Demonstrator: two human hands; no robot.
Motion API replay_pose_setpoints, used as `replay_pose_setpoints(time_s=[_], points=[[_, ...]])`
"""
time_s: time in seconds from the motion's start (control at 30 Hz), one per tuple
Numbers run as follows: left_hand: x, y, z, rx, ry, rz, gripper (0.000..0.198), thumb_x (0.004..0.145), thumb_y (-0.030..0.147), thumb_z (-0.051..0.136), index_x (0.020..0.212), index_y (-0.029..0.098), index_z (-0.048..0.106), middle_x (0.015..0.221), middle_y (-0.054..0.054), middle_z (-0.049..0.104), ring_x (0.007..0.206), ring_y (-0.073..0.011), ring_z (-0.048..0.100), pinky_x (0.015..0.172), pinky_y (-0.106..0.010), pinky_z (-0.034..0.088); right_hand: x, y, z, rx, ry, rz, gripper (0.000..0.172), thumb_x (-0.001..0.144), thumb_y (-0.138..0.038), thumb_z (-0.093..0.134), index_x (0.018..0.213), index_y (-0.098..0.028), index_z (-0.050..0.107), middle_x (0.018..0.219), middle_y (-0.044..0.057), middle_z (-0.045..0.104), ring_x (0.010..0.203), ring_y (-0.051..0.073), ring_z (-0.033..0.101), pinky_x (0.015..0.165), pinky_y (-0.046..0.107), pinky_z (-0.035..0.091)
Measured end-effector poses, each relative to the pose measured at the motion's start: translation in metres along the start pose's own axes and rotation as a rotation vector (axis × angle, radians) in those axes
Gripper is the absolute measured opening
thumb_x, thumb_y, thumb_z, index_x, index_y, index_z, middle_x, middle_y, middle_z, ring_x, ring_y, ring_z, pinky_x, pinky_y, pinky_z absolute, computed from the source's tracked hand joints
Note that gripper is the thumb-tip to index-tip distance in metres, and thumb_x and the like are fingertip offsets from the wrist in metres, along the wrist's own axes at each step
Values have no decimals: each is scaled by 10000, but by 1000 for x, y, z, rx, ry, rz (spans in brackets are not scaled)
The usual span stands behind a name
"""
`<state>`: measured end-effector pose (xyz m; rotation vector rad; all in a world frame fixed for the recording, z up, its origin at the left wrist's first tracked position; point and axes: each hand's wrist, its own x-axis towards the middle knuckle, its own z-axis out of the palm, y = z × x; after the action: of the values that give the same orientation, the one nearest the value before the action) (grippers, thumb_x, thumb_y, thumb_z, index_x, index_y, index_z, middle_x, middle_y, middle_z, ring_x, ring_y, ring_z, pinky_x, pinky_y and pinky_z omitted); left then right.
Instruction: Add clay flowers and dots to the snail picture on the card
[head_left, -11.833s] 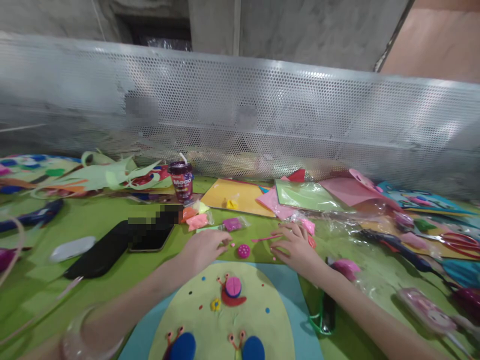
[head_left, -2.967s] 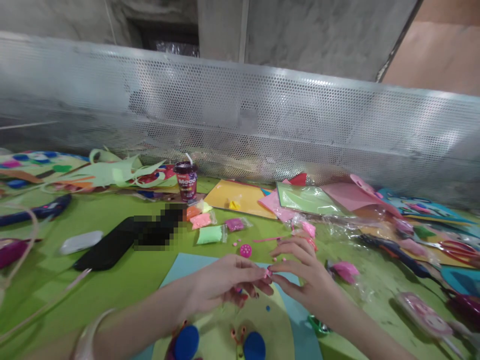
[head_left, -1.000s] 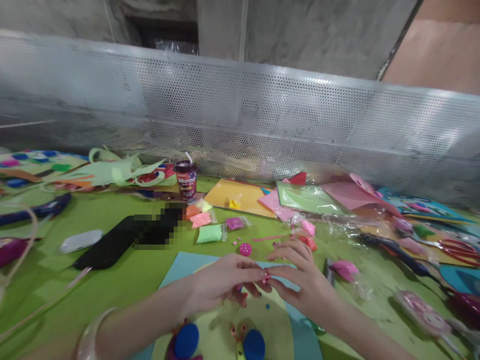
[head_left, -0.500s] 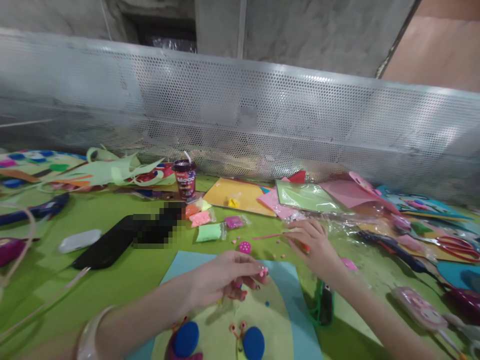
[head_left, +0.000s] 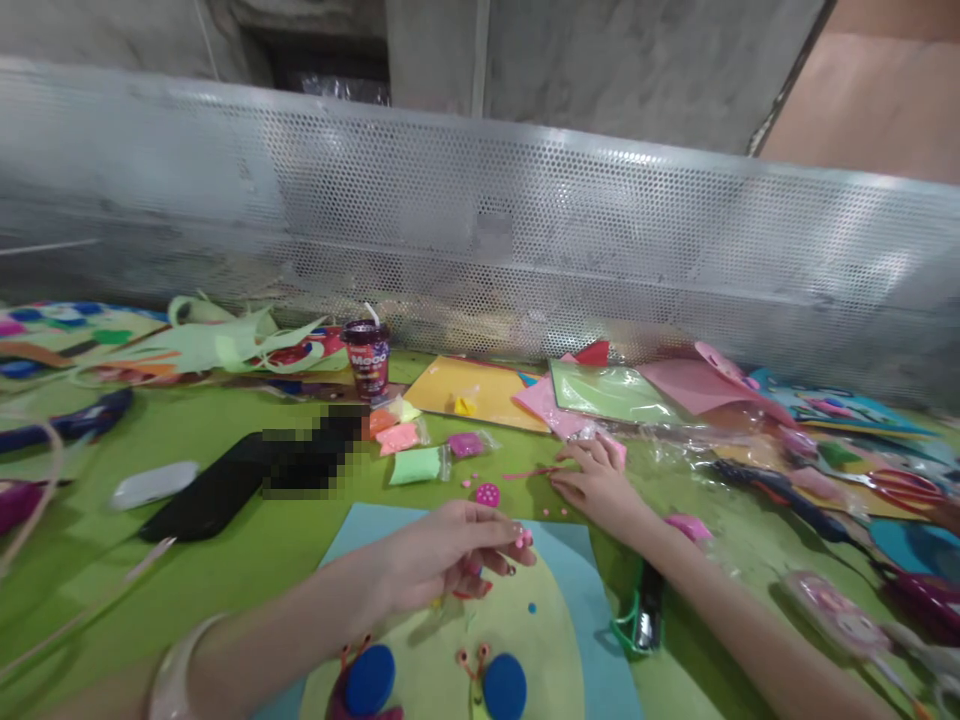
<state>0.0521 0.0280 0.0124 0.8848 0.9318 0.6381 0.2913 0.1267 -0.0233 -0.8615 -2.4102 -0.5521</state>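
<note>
My left hand (head_left: 465,555) is over a light-blue sheet (head_left: 577,590) with a pale yellow round on it. Thumb and fingers pinch a small pink clay piece (head_left: 523,538). Farther right, my right hand (head_left: 600,485) lies low over the table with its fingers spread out, beside the end of a thin pink stick (head_left: 521,474). Blue discs (head_left: 504,686) with small clay snail-like bodies sit on the sheet; my left hand hides part of it. Near the sheet's top edge are a pink dotted disc (head_left: 487,494) and tiny pink clay bits (head_left: 545,512).
Small bags of coloured clay (head_left: 417,466), a drink cup (head_left: 367,360) and coloured boards (head_left: 480,392) are behind the hands. A black phone (head_left: 202,495) and white case (head_left: 155,484) are left. Scissors (head_left: 904,490) and a green-handled tool (head_left: 646,615) are right. A perforated metal panel (head_left: 480,220) stands behind.
My right hand has moved slightly left and down, and the pink stick now lies at the table by its fingertips. My left hand stays nearly still with the pink clay.
</note>
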Motion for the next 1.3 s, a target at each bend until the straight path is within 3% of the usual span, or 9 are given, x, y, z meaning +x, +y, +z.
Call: replay_pose_setpoints(time_s=[0.23, 0.33, 0.53, 0.9, 1.3], points=[[-1, 1, 1, -25, 2, 11, 291, 633, 392, 744, 760, 139, 678, 843, -66, 669, 563, -62, 479, 469, -161, 389, 8, -11, -19, 60, 81, 49, 64, 783, -259, 651, 739, -270, 697, 925, 12, 664, 959, 238, 518, 876, 481, 366], [1, 0, -1, -93, -21, 26, 266, 652, 371, 739, 757, 136, 675, 799, -52, 659, 579, -64, 492, 502, -164, 387, 15, -28, -39, 140, 108, 36, 104, 823, -297, 609, 761, -272, 689, 938, 15, 662, 959, 221, 527, 853, 443, 390], [7, -4, -4, -181, -36, 33, 269, 640, 352, 753, 770, 135, 659, 782, -36, 656, 575, -58, 504, 521, -179, 368, 22, -65, -66, 249, 218, -6, 67, 825, -250, 615, 781, -271, 662, 932, 10, 668, 1011, 239, 517, 936, 513, 340], [7, -4, 0, -241, -35, 9, 277, 587, 319, 779, 748, 157, 622, 680, 18, 596, 576, -65, 538, 438, -161, 312, 22, -86, -78, 95, 263, -159, 83, 827, -219, 616, 867, -279, 657, 915, -14, 682, 948, 171, 558, 960, 409, 379], [5, -5, 1, -218, -22, 12, 323, 562, 341, 795, 799, 181, 644, 747, -3, 623, 629, -88, 563, 457, -168, 343, 22, -86, -76, 77, 275, -145, 81, 845, -232, 595, 862, -282, 656, 926, -10, 681, 932, 171, 554, 936, 397, 377]])
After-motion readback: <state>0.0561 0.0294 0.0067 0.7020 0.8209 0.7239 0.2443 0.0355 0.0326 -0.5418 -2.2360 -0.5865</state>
